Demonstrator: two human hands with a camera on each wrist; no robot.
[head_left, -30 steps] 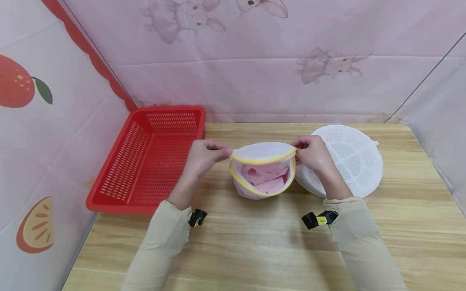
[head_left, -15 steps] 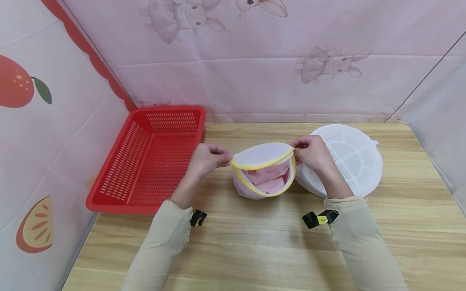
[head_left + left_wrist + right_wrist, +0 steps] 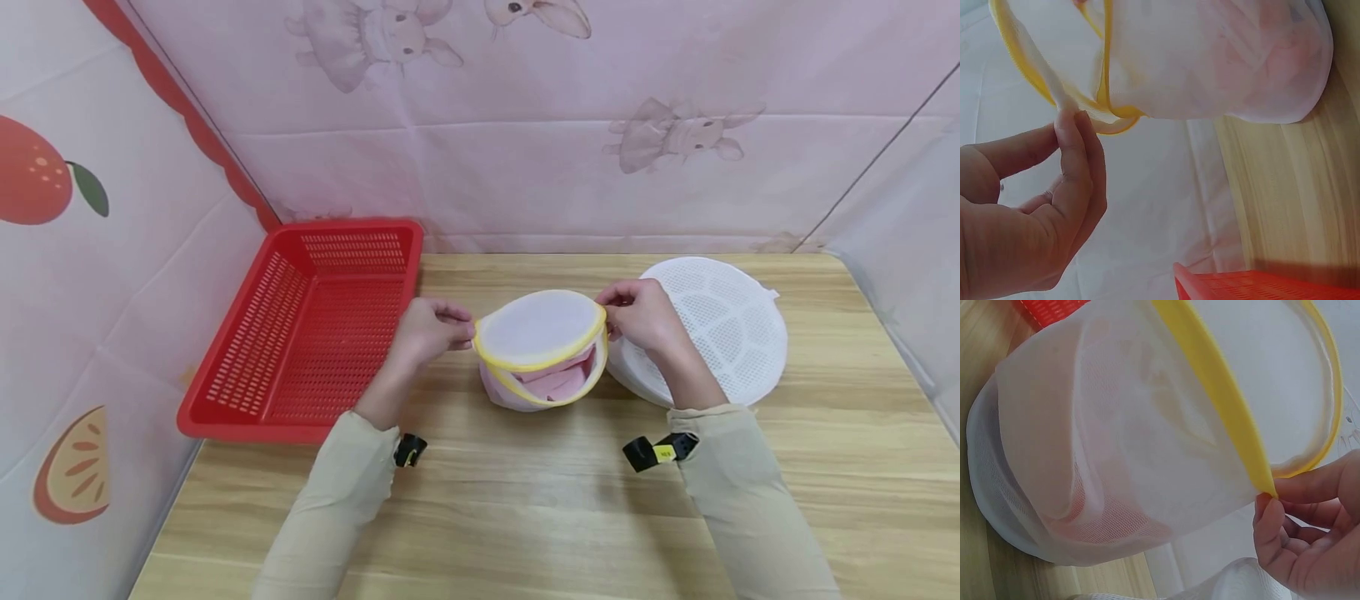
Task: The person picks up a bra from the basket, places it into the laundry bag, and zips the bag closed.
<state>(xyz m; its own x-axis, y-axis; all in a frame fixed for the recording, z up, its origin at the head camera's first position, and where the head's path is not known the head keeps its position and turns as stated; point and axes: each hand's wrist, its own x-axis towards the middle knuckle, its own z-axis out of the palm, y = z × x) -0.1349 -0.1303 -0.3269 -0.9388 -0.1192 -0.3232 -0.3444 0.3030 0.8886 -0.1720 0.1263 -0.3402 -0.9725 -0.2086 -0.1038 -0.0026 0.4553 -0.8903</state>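
A round white mesh laundry bag [image 3: 510, 390] with yellow trim stands upright on the table, its round lid [image 3: 543, 327] folded partway over the mouth. Folded pink cloth [image 3: 562, 382] shows inside through the gap at the front right. My left hand [image 3: 431, 329] pinches the trim at the bag's left side between thumb and fingers. On the opposite side, my right hand [image 3: 641, 315] pinches the yellow edge [image 3: 1235, 419] of the rim. The right wrist view shows the pink cloth through the mesh wall.
At the left stands a red plastic basket [image 3: 337, 333] with slotted walls. A flat round white mesh item [image 3: 727, 333] lies on the wooden table [image 3: 517, 517] beyond my right hand. Printed fabric walls [image 3: 525, 183] rise behind and at both sides.
The lid has come down toward the front, covering more of the mouth and the pink cloth. My left hand has shifted slightly down; my right hand has stayed nearly still.
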